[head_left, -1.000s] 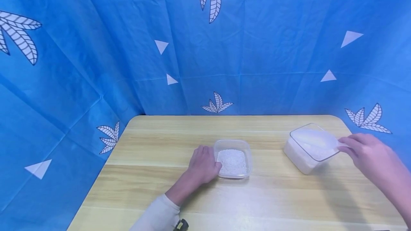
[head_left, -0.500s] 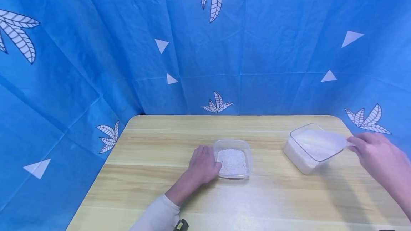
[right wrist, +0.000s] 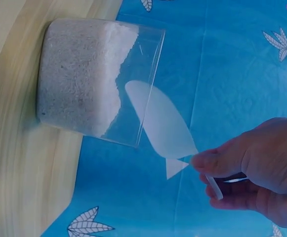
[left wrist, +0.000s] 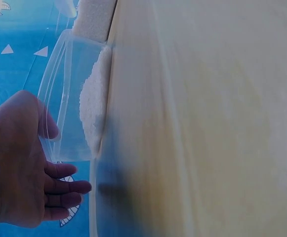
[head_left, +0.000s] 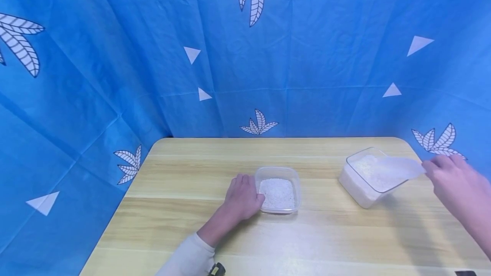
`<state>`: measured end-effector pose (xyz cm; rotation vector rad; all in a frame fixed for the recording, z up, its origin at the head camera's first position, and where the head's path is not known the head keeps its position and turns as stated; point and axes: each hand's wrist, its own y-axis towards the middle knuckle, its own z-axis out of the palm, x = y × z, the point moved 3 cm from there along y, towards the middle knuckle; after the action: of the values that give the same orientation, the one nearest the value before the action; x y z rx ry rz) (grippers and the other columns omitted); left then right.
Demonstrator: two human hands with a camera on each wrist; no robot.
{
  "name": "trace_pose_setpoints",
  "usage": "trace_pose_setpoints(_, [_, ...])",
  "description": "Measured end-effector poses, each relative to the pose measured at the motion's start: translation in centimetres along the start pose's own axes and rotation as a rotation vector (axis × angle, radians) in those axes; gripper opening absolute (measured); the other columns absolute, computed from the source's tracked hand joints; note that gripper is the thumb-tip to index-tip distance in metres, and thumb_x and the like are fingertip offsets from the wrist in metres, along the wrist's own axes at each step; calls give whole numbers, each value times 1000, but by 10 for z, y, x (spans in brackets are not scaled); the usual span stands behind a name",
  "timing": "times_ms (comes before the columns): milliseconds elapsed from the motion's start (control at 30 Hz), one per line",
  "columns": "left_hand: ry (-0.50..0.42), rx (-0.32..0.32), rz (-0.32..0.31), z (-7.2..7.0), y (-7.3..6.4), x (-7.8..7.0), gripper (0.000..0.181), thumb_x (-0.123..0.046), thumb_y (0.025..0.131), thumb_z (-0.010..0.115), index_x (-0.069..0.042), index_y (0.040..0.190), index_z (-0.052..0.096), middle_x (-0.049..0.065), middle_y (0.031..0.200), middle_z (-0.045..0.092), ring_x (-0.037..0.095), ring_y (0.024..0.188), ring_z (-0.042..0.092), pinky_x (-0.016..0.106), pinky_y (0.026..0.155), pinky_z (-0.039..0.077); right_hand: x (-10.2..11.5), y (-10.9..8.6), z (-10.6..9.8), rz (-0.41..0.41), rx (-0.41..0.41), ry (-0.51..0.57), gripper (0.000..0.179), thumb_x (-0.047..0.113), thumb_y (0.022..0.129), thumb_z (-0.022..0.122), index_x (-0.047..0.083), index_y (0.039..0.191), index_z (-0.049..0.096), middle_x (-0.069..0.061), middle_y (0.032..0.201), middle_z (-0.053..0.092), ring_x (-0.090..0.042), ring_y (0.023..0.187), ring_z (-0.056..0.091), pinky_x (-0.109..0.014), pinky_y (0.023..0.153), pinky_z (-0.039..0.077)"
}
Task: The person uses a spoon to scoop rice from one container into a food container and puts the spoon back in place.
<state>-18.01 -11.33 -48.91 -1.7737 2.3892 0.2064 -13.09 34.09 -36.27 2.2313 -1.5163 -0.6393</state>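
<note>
My right hand (head_left: 458,180) grips the handle of a translucent white scoop (right wrist: 160,121) between thumb and curled fingers. The scoop's tip reaches inside the rim of a clear square container (right wrist: 150,94), above the rice (right wrist: 79,74) that fills much of it. Over on the left, my left hand (head_left: 241,197) holds the near side of a low plastic box (head_left: 278,171). Its thumb (left wrist: 49,126) hooks over the box's rim while the other fingers stay outside. A shallow heap of rice (head_left: 277,194) lies in this box.
Both containers stand apart on a light wooden table (head_left: 322,237). A blue curtain (head_left: 326,54) with leaf and triangle prints hangs behind it and along the left side. A small dark object (head_left: 465,273) shows at the bottom right edge.
My right hand has drawn the scoop back a little to the right, so more of the rice in the clear container shows. My left hand and the plastic box have stayed put.
</note>
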Motion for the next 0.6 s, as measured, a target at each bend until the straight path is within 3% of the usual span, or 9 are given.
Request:
trace_pose_setpoints(233, [-9,6,-5,0,0,0,39,-38,93,50,-2,106,54,8,98,52,24,96,45,40,94,41,5,6,-2,-90,41,-109,32,-28,60,66,-16,89,65,-34,88,64,-49,79,58,-59,78,51])
trace_pose_setpoints(467, [-3,12,-5,2,0,1,39,-38,92,49,-1,105,54,8,96,51,24,95,44,40,93,42,9,11,-1,-107,144,-137,33,-27,59,72,-14,90,68,-32,90,64,-45,78,57,-55,73,53])
trace_pose_setpoints(600, [4,10,-6,2,1,1,39,-38,93,49,-1,105,54,8,96,51,24,96,45,40,94,42,11,14,1,-129,162,-165,33,-27,57,72,-13,87,67,-32,89,63,-46,80,57,-56,74,55])
